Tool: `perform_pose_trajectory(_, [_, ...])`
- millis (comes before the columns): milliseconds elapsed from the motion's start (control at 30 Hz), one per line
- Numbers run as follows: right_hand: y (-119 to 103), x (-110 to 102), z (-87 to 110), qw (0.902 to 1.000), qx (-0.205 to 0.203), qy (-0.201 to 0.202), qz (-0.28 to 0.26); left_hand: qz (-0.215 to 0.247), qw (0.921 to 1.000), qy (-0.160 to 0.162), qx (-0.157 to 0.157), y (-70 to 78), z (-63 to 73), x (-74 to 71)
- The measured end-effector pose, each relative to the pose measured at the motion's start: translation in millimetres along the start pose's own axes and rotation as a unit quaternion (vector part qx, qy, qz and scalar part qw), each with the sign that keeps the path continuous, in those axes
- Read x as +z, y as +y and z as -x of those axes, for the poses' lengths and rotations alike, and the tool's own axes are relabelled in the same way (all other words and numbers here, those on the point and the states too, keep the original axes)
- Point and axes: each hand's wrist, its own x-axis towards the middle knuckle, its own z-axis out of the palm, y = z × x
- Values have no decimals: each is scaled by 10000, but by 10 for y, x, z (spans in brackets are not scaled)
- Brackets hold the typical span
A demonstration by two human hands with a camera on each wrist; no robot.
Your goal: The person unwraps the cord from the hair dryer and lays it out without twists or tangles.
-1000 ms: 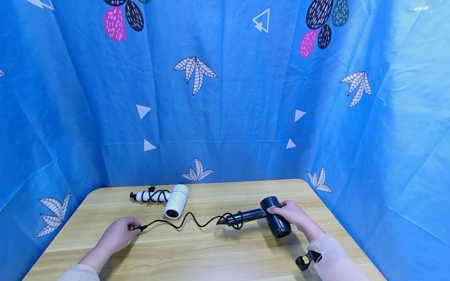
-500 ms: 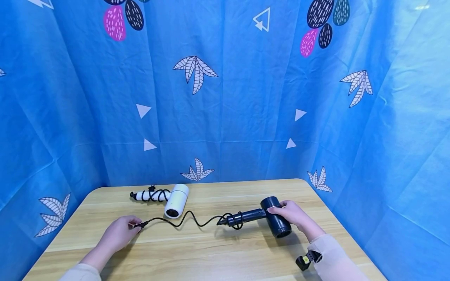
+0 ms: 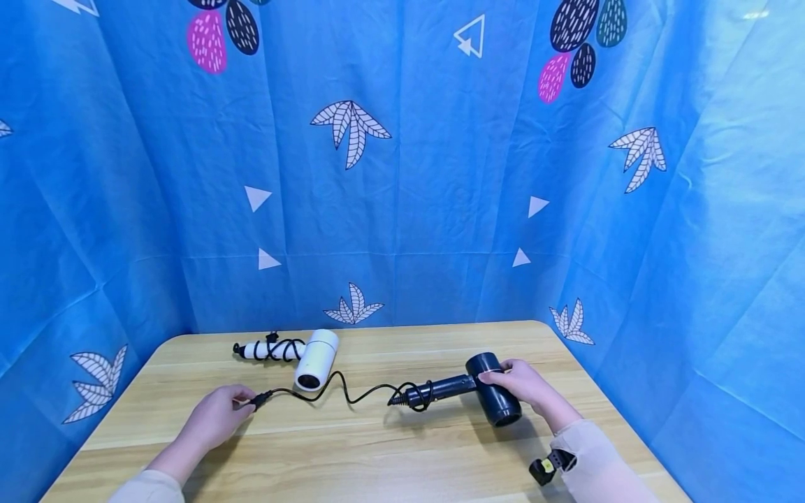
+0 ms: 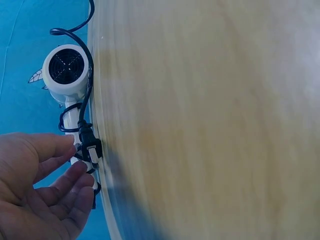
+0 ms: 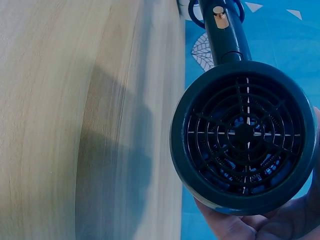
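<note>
My right hand (image 3: 518,383) grips a black hair dryer (image 3: 493,398) by its barrel, thumb on the near side. Its handle points left, with a few turns of cord (image 3: 418,396) looped around it. In the right wrist view, the round grille (image 5: 244,134) of this dryer faces the camera, fingers behind and below it. From the handle a wavy black cord (image 3: 352,403) runs left to a plug (image 4: 90,146). My left hand (image 3: 216,417) pinches that plug between thumb and fingers. Behind the cord lies a white hair dryer (image 3: 316,360), its own black cord wrapped around the handle.
The wooden table (image 3: 377,461) carries both dryers, the white one toward the back left. Blue patterned cloth (image 3: 402,175) hangs behind the table and on both sides. A small black device (image 3: 547,467) is fixed at the right sleeve.
My left hand has shifted slightly up and to the right with the plug, which tilts more upward. The cord's bends have moved a little. My right hand and the black dryer stay practically still.
</note>
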Motion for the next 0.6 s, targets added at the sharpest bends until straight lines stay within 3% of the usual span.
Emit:
perform_pose_trajectory(400, [6,-4,-6,10000,-3,-38,-54,-127,9999,67,50,102,0,-15])
perform_pose_trajectory(600, [8,-5,-10,10000,-31,-32,-26,-74,9992,280,288,239,20,-5])
